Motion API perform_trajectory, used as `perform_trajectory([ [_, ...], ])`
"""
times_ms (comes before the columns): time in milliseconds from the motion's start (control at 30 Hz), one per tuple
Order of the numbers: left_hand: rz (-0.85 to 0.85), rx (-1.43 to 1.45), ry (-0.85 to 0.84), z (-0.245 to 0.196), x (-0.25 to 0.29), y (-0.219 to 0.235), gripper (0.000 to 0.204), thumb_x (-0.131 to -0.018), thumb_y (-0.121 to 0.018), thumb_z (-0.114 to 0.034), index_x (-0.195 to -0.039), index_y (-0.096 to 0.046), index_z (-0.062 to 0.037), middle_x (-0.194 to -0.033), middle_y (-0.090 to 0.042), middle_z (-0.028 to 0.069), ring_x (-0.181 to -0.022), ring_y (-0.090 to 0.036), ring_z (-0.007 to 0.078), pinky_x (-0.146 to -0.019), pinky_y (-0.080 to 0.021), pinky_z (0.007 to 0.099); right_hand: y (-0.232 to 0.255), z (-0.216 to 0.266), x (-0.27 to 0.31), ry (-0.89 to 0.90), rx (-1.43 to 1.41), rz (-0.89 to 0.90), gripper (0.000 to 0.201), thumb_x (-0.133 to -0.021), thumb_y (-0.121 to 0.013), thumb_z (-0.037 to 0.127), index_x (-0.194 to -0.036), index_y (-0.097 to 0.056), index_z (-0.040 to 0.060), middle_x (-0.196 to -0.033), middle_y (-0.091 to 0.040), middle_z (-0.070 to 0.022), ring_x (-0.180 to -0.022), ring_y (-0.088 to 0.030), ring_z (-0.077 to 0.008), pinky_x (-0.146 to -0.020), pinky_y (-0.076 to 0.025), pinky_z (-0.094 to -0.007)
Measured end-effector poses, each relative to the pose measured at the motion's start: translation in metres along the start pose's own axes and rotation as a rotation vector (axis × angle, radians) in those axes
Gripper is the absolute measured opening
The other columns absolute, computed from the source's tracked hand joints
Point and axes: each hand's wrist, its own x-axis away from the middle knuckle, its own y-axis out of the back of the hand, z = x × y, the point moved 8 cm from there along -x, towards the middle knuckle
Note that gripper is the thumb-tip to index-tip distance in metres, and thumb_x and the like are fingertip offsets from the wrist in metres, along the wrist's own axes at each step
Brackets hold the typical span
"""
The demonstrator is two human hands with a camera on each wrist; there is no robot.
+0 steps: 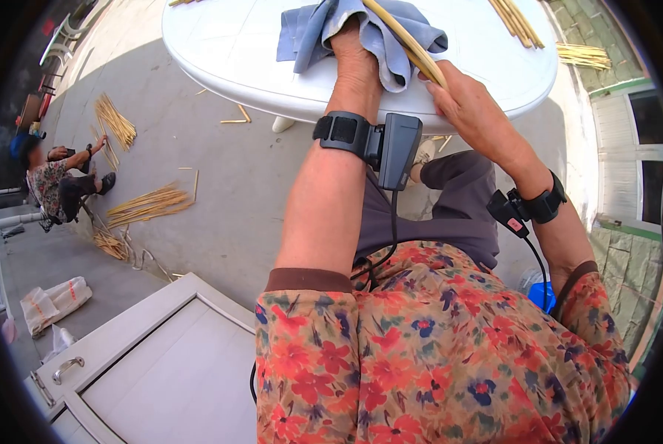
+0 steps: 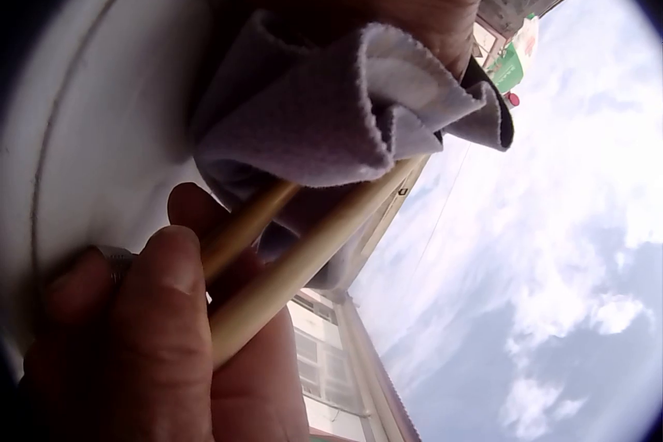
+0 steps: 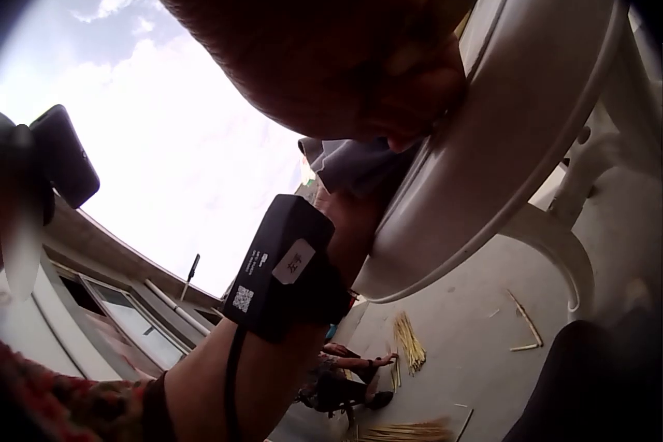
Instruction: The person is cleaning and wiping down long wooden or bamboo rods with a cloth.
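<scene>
My right hand grips the near ends of two pale yellow stalks just over the front edge of the white table. A soft blue-grey cloth drapes over my left hand, whose fingers are mostly hidden in its folds. In the left wrist view, the cloth is bunched around the stalks below that hand. The thumb and fingers of the right hand close round them lower down. Dark shadow covers much of the right hand in the right wrist view.
More stalks lie on the table's right side. Bundles of stalks are spread on the concrete floor at left, where another person sits. A white door panel stands at lower left, near a crumpled sack.
</scene>
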Motion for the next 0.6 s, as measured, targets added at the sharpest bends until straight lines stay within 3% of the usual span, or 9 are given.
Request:
perform_trajectory([
  [67, 0.010, 0.014, 0.008, 0.000, 0.002, 0.000, 0.036, -0.085, -0.046, -0.044, -0.100, -0.048, -0.0109, -0.093, -0.056, 0.0079, -0.086, -0.055, 0.0207, -0.076, -0.047, 0.0319, 0.002, 0.000, 0.005, 0.066, 0.032, -0.038, 0.019, -0.089, -0.041, 0.017, -0.099, -0.045, 0.0013, -0.067, -0.054, -0.0175, -0.066, -0.055, -0.0331, -0.062, -0.042, -0.0395],
  [200, 0.068, 0.073, 0.050, -0.001, 0.007, -0.006, 0.039, -0.085, -0.044, -0.044, -0.105, -0.046, -0.0111, -0.098, -0.055, 0.0104, -0.090, -0.054, 0.0239, -0.080, -0.045, 0.0345, 0.004, -0.003, 0.025, 0.010, -0.036, 0.006, 0.017, -0.088, -0.041, 0.014, -0.100, -0.045, 0.0017, -0.070, -0.054, -0.0201, -0.068, -0.055, -0.0357, -0.061, -0.042, -0.0404],
  [400, 0.261, 0.250, 0.218, 0.002, 0.020, -0.024, 0.044, -0.086, -0.041, -0.045, -0.112, -0.044, -0.0112, -0.105, -0.053, 0.0141, -0.096, -0.053, 0.0287, -0.087, -0.042, 0.0383, 0.008, -0.027, 0.066, -0.162, -0.174, 0.096, 0.019, -0.089, -0.042, 0.011, -0.105, -0.045, 0.0028, -0.067, -0.050, -0.0134, -0.060, -0.051, -0.0257, -0.058, -0.041, -0.0345],
  [467, 0.298, 0.291, 0.257, 0.002, 0.023, -0.026, 0.045, -0.086, -0.040, -0.046, -0.115, -0.043, -0.0113, -0.108, -0.053, 0.0153, -0.098, -0.052, 0.0303, -0.089, -0.041, 0.0395, 0.007, -0.038, 0.083, -0.156, -0.202, 0.081, 0.020, -0.089, -0.042, 0.010, -0.107, -0.046, 0.0029, -0.066, -0.046, -0.0081, -0.058, -0.046, -0.0176, -0.056, -0.040, -0.0299],
  [600, 0.335, 0.328, 0.290, 0.002, 0.027, -0.029, 0.049, -0.086, -0.038, -0.046, -0.120, -0.042, -0.0114, -0.113, -0.052, 0.0178, -0.102, -0.051, 0.0336, -0.094, -0.039, 0.0421, 0.005, -0.061, 0.122, -0.257, -0.225, 0.147, 0.020, -0.089, -0.042, 0.009, -0.107, -0.047, 0.0029, -0.067, -0.045, -0.0049, -0.059, -0.045, -0.0133, -0.056, -0.039, -0.0270],
])
